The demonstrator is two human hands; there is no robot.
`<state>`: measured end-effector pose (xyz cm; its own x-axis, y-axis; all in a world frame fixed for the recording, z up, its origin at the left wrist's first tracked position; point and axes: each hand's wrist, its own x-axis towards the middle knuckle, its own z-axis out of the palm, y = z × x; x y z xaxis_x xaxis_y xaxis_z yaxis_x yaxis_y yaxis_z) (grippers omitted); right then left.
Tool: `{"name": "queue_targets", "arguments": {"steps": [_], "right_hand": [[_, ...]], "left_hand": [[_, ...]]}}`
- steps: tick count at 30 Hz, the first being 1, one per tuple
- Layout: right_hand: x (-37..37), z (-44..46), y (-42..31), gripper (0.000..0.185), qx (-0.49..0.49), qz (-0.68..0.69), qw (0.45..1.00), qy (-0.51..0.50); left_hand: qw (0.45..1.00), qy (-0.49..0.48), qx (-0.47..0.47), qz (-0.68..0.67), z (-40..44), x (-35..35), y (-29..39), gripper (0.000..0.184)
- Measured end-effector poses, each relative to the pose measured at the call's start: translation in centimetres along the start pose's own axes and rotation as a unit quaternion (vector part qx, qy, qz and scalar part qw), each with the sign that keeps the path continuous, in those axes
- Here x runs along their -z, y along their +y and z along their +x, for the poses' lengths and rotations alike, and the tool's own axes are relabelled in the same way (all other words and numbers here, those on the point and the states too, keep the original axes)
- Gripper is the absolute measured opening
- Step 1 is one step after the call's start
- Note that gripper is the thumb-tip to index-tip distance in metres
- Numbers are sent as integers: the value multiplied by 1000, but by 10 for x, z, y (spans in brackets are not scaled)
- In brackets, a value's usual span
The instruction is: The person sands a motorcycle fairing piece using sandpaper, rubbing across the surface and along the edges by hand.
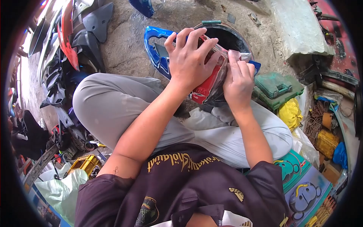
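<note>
A glossy red plastic panel (206, 87) with dark edges and white marks, like a motorcycle body part, is held tilted above my lap. Across its upper side lies my left hand (191, 62), fingers spread and bent over it, gripping it. My right hand (239, 77) is closed at the panel's right edge, with fingertips pinched together. A small pale piece (245, 56) shows beside those fingertips; whether it is in the pinch is unclear. Behind my left hand is a blue panel (151, 47) with an opening. A black bucket (236, 39) stands just beyond both hands.
Loose motorcycle panels (68, 34) are piled at the left. To the right are a green case (274, 85), a yellow bag (290, 113) and a concrete block (302, 30). A yellow crate (84, 164) sits low at the left. Another blue part (143, 6) lies on the floor ahead.
</note>
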<state>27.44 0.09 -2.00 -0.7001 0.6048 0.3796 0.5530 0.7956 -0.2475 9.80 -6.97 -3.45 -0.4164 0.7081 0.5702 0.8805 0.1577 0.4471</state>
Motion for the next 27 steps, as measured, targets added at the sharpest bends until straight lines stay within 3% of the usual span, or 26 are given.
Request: {"name": "queue_targets", "arguments": {"steps": [11,17,24,27], "right_hand": [[12,28,-9,50,19,-62,995,-73],[9,6,-25,42,-29,-53,997,-49],[1,14,-24,41,10,-64,998,6],[3,10,-30,40,-27,-53,998,-31]], "left_hand": [[1000,-8,-3,3,-4,-2,-3,39],[1000,3,-8,9,-4,-3,-3,40],[1000,5,-12,5,-5,-3,-3,38],[1000,8,-9,7,-5,-3,-3,38]]}}
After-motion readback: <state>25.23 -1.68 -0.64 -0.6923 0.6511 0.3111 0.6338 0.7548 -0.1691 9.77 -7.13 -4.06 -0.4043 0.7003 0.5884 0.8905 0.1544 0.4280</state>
